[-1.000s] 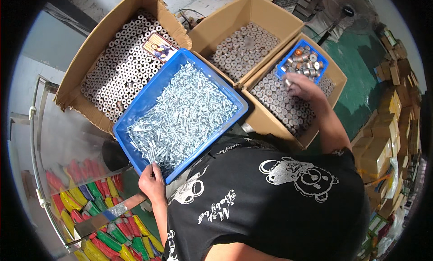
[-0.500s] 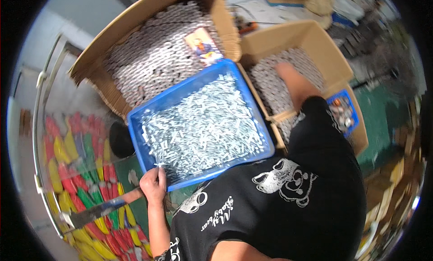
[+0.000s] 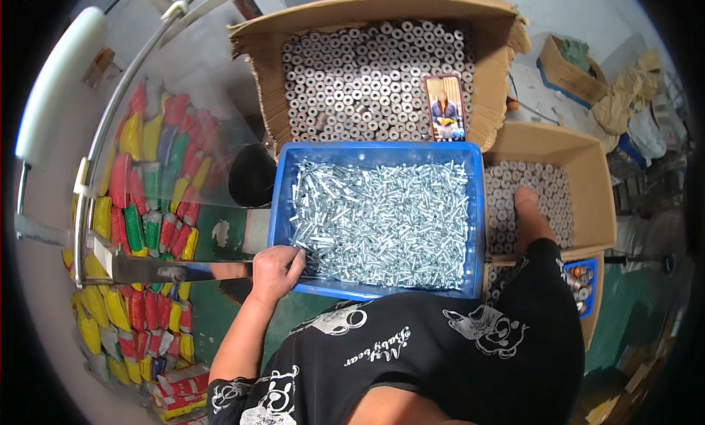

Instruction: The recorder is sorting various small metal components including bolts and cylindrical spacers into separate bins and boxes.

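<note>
A blue plastic tray (image 3: 479,205) full of small shiny metal pins or screws (image 3: 382,227) is in front of my body. My left hand (image 3: 277,271) is at its near left corner, fingers curled closed; whatever they hold, if anything, is hidden. To the right, my right hand (image 3: 526,197) reaches down into a cardboard box (image 3: 587,183) of round metal pieces with centre holes (image 3: 507,175). The fingers of that hand are out of sight. Behind the tray, a larger cardboard box (image 3: 382,6) holds rows of similar ring-ended metal pieces (image 3: 352,73).
A phone (image 3: 445,106) with a lit screen leans in the large box. A small blue tray (image 3: 584,285) of metal parts is at the right. A metal bar (image 3: 176,269) and curved tube frame (image 3: 110,124) stand left, before hanging red, yellow and green bundles (image 3: 147,234).
My view has turned, so the trays and boxes now appear straighter and farther right. My left hand remains at the tray's near left corner and my right hand in the right box.
</note>
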Demonstrator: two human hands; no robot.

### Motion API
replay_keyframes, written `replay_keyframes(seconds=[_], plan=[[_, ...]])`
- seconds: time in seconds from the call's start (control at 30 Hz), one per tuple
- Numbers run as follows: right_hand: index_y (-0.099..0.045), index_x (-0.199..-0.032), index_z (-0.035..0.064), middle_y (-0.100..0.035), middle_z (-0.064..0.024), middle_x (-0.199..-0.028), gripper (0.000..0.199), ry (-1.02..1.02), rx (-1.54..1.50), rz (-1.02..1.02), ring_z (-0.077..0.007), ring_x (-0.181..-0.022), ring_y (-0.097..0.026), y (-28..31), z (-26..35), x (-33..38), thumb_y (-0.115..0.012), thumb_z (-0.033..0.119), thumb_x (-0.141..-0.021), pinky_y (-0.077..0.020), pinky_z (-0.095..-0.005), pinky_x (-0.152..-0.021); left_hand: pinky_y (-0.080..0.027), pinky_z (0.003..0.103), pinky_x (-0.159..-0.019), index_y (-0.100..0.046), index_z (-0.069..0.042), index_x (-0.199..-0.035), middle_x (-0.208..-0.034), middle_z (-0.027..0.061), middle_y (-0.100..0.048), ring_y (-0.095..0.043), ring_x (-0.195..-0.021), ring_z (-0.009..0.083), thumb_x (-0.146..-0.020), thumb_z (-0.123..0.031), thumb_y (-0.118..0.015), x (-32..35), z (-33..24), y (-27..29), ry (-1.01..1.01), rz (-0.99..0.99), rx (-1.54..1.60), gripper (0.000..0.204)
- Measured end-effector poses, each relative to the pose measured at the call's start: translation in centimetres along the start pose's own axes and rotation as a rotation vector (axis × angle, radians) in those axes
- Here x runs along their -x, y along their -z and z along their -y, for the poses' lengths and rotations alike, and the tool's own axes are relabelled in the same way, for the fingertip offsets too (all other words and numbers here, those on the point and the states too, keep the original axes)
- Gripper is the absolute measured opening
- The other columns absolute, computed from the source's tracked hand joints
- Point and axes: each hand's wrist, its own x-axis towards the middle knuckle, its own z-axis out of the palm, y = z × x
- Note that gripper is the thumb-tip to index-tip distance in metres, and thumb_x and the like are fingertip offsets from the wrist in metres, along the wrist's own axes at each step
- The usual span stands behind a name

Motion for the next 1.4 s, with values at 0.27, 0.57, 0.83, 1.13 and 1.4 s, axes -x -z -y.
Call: replay_keyframes(seconds=[0.27, 0.57, 0.83, 1.13, 1.4], plan=[[-0.06, -0.116, 0.0038, -0.063, -0.0056, -0.08, 0.035, 0.453, -1.586, 0.504, -0.0092, -0.057, -0.05, 21.9, 2.9, 10.7, -0.066, 0.029, -0.092, -0.0378, -0.0231, -0.044, -0.046, 0.045, -0.055, -0.054, -0.003, -0.061, -0.06, 0.0153, -0.055, -0.059, -0.058, 0.0351, -0.082, -0.013, -0.068, 1.1, 0.7, 0.2, 0.001, -0.032, 0.055, 0.027], [-0.067, -0.115, 0.0087, -0.07, -0.0143, -0.109, 0.031, 1.122, -0.887, -0.346, -0.0226, -0.099, -0.067, 38.3, 32.2, 20.0, -0.065, 0.026, -0.089, -0.0506, -0.034, -0.088, -0.048, 0.048, -0.057, -0.058, -0.003, -0.062, -0.061, 0.0167, -0.057, -0.06, -0.06, 0.0368, -0.083, -0.016, -0.066, 1.3, 2.1, -0.5, -0.09, -0.059, 0.138, 0.026], [-0.059, -0.115, 0.0024, -0.068, -0.0278, -0.1, 0.039, 0.693, -0.596, -0.571, -0.0423, -0.1, -0.065, 36.4, 48.8, 17.5, -0.06, 0.031, -0.088, -0.0507, -0.0518, -0.087, -0.05, 0.047, -0.061, -0.059, -0.004, -0.065, -0.065, 0.0164, -0.061, -0.062, -0.064, 0.0361, -0.084, -0.016, -0.064, 1.6, 3.3, -1.0, -0.08, -0.072, 0.233, 0.022], [-0.053, -0.116, 0.0004, -0.068, -0.0268, -0.091, 0.037, 0.556, -0.851, -0.818, -0.0423, -0.083, -0.067, 34.0, 49.1, 18.3, -0.063, 0.024, -0.089, -0.0529, -0.0505, -0.074, -0.05, 0.048, -0.059, -0.058, -0.004, -0.065, -0.063, 0.0173, -0.06, -0.062, -0.062, 0.0365, -0.082, -0.014, -0.063, 1.5, 3.2, -0.1, -0.14, -0.067, 0.318, 0.021], [-0.052, -0.113, 0.0095, -0.054, -0.0067, -0.077, 0.024, 0.849, -1.852, 0.978, -0.012, -0.052, -0.045, 34.4, 47.0, 32.5, -0.045, 0.03, -0.102, -0.0297, -0.0224, -0.037, -0.049, 0.05, -0.058, -0.058, -0.004, -0.063, -0.06, 0.0184, -0.059, -0.062, -0.06, 0.038, -0.084, -0.019, -0.065, 2.2, 3.3, -0.3, -0.092, -0.109, 0.294, 0.027]])
